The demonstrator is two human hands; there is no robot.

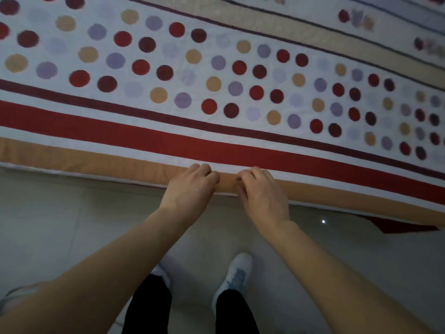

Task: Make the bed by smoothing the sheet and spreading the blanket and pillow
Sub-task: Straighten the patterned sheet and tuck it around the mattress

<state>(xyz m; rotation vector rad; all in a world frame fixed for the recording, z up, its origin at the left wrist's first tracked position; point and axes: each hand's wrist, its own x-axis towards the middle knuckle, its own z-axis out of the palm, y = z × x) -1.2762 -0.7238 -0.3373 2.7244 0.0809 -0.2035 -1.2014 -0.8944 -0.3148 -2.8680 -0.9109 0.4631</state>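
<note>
Sheet (216,75), dotted and striped, spread from 9 to 3 o'clock; cut off at top and both sides. Slightly blurred. Fingertips hidden, tucked under at tan hem. Left hand (192,184) and right hand (261,189) side by side at centre, knuckles up, fingers curled tight on hem. Forearms in from 7 and 5 o'clock. Shoes (237,273) on floor (60,225) at 6 o'clock, partly covered.

the sheet (216,97) is soft matt printed cloth, the floor (60,225) smooth glossy tile.
</note>
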